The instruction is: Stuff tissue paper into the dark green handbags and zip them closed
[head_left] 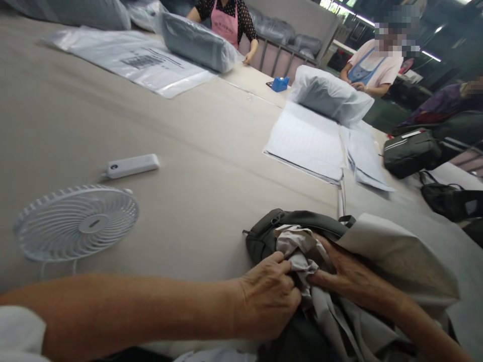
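A dark grey backpack point(260, 240) lies at the near right of the table, its light grey lining point(400, 256) folded out. Crumpled paper point(296, 244) bulges from its opening. My left hand point(269, 294) is closed at the near edge of the opening, gripping the bag's fabric beside the paper. From the right, my right hand point(343, 266) reaches into the opening and grasps the paper, thumb on the near side. Its other fingertips are hidden behind the paper and inside the bag.
A white fan point(92, 223) and a white handheld device point(132, 166) lie at left. Across the table are printed plastic bags point(132, 60), a wrapped bag point(199, 42), a blue tape dispenser point(279, 84) and stacked white sheets point(307, 141). Two co-workers stand opposite; dark bags point(411, 151) sit right.
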Demonstrator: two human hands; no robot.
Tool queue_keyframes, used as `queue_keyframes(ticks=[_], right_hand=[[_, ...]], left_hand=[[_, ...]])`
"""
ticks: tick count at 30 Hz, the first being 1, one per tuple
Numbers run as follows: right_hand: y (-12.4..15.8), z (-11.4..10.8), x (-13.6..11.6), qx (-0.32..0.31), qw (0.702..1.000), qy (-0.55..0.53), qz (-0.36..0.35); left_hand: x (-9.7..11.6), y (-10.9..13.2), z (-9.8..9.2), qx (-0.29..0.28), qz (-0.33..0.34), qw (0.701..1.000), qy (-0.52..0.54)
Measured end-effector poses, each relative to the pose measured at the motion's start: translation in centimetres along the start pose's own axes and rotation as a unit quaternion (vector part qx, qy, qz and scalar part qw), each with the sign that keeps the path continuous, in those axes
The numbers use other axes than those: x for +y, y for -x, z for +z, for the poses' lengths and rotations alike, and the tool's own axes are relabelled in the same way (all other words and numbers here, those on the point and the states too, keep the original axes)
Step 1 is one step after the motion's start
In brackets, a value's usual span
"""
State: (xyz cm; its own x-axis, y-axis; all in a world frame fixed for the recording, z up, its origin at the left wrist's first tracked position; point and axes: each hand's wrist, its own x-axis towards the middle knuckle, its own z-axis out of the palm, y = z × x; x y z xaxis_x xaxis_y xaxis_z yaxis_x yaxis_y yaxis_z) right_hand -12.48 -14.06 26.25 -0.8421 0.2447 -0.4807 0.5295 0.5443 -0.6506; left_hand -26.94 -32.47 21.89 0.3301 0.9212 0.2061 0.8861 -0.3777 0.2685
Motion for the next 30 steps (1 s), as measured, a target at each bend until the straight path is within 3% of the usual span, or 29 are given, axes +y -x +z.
queue_keyframes(ticks=[3, 11, 15, 19, 22, 24, 27, 30], right_hand=[[-0.2, 0.1, 0.4, 0.011, 1.0, -0.003, -0.014], [-0.3, 1.1, 2.2, 0.07, 0.997, -0.008, -0.042], [-0.2, 1.8, 3.3, 0.095, 0.994, 0.001, -0.051], [0.4, 2.5, 3.8, 0.104, 0.993, 0.007, -0.062], [1.0, 2.9, 4.4, 0.129, 0.988, 0.046, -0.073], [1.5, 2.9, 4.7, 0.169, 0.971, 0.109, -0.128], [2.1, 2.7, 4.4, 0.207, 0.917, 0.223, -0.259], [2.3, 2.1, 3.5, 0.191, 0.867, 0.311, -0.339]], left_hand=[[0.0, -0.4, -0.1, -0.058, 0.008, 0.998, -0.031], [-1.0, -1.4, -2.8, -0.104, -0.012, 0.994, 0.025], [-1.7, -1.3, -4.5, -0.081, -0.021, 0.991, 0.104], [-2.9, -1.0, -5.4, -0.073, 0.044, 0.987, 0.139], [-3.7, -1.1, -4.9, -0.031, 0.099, 0.986, 0.132], [-4.0, -1.2, -4.0, 0.027, 0.115, 0.982, 0.149], [-3.7, -1.0, -2.7, 0.105, 0.099, 0.968, 0.204], [-3.1, -0.7, -1.7, 0.157, 0.071, 0.954, 0.246]])
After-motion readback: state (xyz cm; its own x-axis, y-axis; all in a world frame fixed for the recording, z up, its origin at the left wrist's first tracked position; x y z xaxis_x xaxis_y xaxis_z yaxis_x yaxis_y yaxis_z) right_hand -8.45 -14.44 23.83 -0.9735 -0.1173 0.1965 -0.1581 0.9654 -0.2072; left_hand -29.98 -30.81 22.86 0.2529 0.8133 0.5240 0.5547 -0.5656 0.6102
